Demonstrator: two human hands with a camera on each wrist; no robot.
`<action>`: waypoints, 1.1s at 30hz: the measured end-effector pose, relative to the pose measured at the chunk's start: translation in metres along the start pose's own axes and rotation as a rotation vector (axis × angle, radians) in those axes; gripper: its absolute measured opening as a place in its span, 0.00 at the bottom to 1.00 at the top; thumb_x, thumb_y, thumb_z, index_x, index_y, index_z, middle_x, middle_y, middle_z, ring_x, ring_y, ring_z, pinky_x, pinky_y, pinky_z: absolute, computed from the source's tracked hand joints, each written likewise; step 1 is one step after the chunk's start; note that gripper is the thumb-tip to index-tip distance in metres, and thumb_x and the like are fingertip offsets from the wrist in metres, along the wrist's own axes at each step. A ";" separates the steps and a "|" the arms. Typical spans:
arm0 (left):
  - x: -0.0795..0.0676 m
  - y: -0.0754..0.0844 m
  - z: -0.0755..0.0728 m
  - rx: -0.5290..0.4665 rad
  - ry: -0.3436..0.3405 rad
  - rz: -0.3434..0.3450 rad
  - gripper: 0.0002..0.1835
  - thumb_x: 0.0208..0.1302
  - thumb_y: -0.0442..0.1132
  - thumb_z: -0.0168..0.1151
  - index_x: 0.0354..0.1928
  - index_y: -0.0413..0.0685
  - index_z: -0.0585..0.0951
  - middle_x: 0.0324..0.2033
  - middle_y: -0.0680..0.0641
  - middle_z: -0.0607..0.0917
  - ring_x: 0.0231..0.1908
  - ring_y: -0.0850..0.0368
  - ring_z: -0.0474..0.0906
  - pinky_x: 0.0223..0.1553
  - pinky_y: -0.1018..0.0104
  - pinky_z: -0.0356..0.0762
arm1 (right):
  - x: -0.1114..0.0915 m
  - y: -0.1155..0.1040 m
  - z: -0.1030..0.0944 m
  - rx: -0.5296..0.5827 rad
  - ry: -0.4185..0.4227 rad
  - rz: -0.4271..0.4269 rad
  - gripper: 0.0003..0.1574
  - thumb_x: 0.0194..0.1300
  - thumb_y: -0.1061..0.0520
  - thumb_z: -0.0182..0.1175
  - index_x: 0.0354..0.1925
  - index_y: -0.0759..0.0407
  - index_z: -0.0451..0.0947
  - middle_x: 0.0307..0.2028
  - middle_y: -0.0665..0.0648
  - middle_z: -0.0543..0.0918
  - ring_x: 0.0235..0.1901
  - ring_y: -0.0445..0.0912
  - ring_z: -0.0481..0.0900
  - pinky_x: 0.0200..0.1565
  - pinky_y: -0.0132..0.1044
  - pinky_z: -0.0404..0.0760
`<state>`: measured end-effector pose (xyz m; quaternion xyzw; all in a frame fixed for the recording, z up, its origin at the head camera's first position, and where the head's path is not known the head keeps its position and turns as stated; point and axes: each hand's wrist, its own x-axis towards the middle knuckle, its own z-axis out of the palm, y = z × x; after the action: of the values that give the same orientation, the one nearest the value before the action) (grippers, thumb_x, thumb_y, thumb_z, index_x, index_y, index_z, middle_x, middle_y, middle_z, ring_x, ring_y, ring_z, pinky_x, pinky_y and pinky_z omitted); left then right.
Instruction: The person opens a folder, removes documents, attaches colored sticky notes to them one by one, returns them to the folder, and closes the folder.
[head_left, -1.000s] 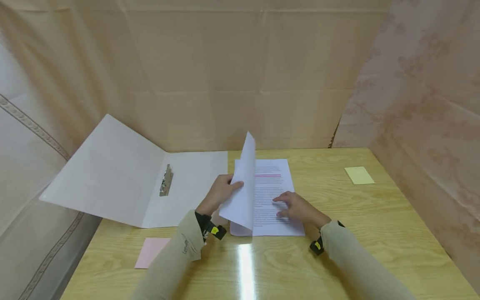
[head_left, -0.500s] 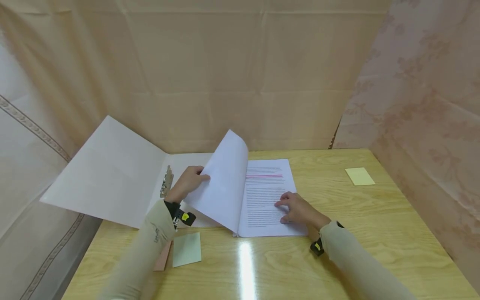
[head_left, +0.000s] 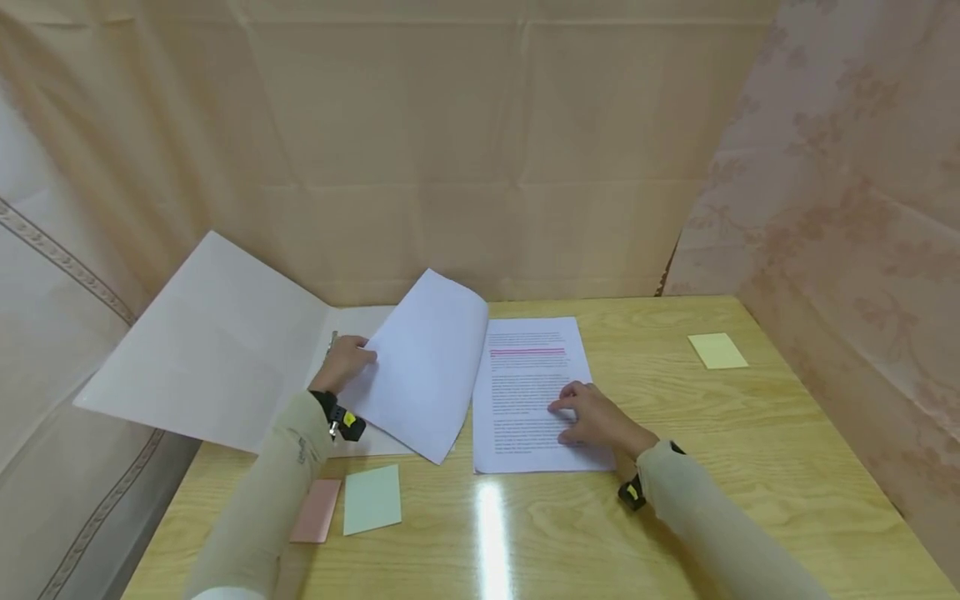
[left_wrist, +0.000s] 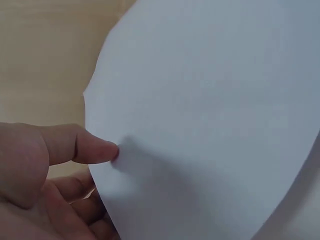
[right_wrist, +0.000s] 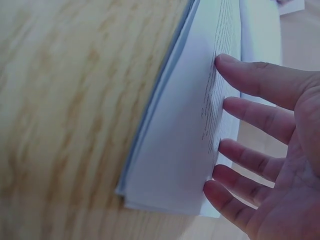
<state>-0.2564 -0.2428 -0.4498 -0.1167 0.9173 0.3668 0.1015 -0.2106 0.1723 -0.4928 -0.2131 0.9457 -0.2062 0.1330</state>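
Between thumb and fingers, my left hand (head_left: 345, 362) pinches the left edge of a sheet of paper (head_left: 427, 358), its blank side facing up. That sheet bows over the right half of an open white folder (head_left: 210, 342). In the left wrist view the thumb (left_wrist: 95, 150) lies on the paper and the other fingers are behind it. My right hand (head_left: 597, 419) rests its spread fingertips on a stack of printed pages (head_left: 517, 400), also visible as layered paper (right_wrist: 170, 140) in the right wrist view. A pink line marks the top page.
A pink sticky-note pad (head_left: 316, 512) and a pale green one (head_left: 372, 500) lie near the front left of the wooden table (head_left: 570, 542). A yellow pad (head_left: 717, 351) lies at the right. The folder's metal clip is mostly behind my left hand. A curtain (head_left: 480, 167) hangs behind.
My left hand has moved left, carrying the sheet off the printed stack and over the folder. The green pad has come into view from under the left arm. My right hand has barely moved.
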 end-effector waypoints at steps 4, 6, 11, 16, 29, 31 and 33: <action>0.001 -0.008 0.003 0.013 0.030 -0.037 0.26 0.65 0.36 0.50 0.63 0.27 0.69 0.62 0.28 0.71 0.61 0.35 0.69 0.63 0.45 0.67 | 0.001 0.001 0.001 0.022 0.006 0.021 0.31 0.49 0.55 0.76 0.54 0.54 0.82 0.57 0.61 0.73 0.55 0.55 0.68 0.58 0.51 0.71; 0.004 -0.014 0.004 0.032 0.052 -0.044 0.26 0.64 0.36 0.50 0.62 0.27 0.69 0.62 0.28 0.72 0.61 0.34 0.69 0.62 0.45 0.67 | 0.002 0.002 0.002 0.035 0.003 0.041 0.32 0.49 0.55 0.76 0.55 0.53 0.82 0.58 0.61 0.72 0.56 0.54 0.67 0.58 0.51 0.71; 0.011 -0.027 0.010 0.088 0.130 -0.008 0.23 0.61 0.36 0.52 0.56 0.29 0.75 0.57 0.27 0.76 0.57 0.33 0.73 0.57 0.44 0.71 | 0.002 0.001 0.003 0.044 0.003 0.052 0.32 0.50 0.54 0.75 0.56 0.52 0.81 0.59 0.62 0.72 0.57 0.55 0.67 0.59 0.53 0.70; 0.007 -0.025 0.017 0.175 0.171 0.048 0.20 0.61 0.37 0.53 0.51 0.31 0.78 0.56 0.28 0.78 0.55 0.33 0.74 0.56 0.43 0.71 | 0.001 0.000 0.001 0.026 0.011 0.023 0.32 0.51 0.54 0.75 0.56 0.53 0.81 0.59 0.63 0.72 0.56 0.56 0.67 0.58 0.53 0.70; 0.002 0.009 0.044 0.347 -0.025 0.268 0.27 0.70 0.43 0.51 0.66 0.34 0.69 0.65 0.33 0.71 0.67 0.35 0.65 0.68 0.46 0.61 | 0.001 0.002 0.000 0.042 0.011 0.025 0.30 0.49 0.55 0.75 0.53 0.56 0.83 0.58 0.62 0.72 0.56 0.55 0.68 0.58 0.52 0.71; 0.002 0.007 0.048 0.398 -0.083 0.254 0.28 0.71 0.44 0.52 0.66 0.33 0.68 0.65 0.32 0.72 0.67 0.35 0.66 0.67 0.46 0.63 | 0.001 0.001 0.001 0.036 0.010 0.017 0.29 0.49 0.55 0.76 0.51 0.56 0.84 0.57 0.62 0.73 0.55 0.56 0.68 0.58 0.52 0.71; 0.002 0.003 0.051 0.429 -0.103 0.251 0.26 0.70 0.44 0.53 0.63 0.32 0.70 0.60 0.31 0.76 0.62 0.35 0.71 0.63 0.45 0.68 | 0.000 0.001 0.001 0.030 0.010 0.008 0.28 0.48 0.56 0.76 0.50 0.57 0.84 0.56 0.63 0.74 0.55 0.56 0.69 0.57 0.52 0.72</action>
<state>-0.2539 -0.2054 -0.4842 0.0410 0.9751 0.1788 0.1243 -0.2104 0.1731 -0.4937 -0.2061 0.9441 -0.2207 0.1322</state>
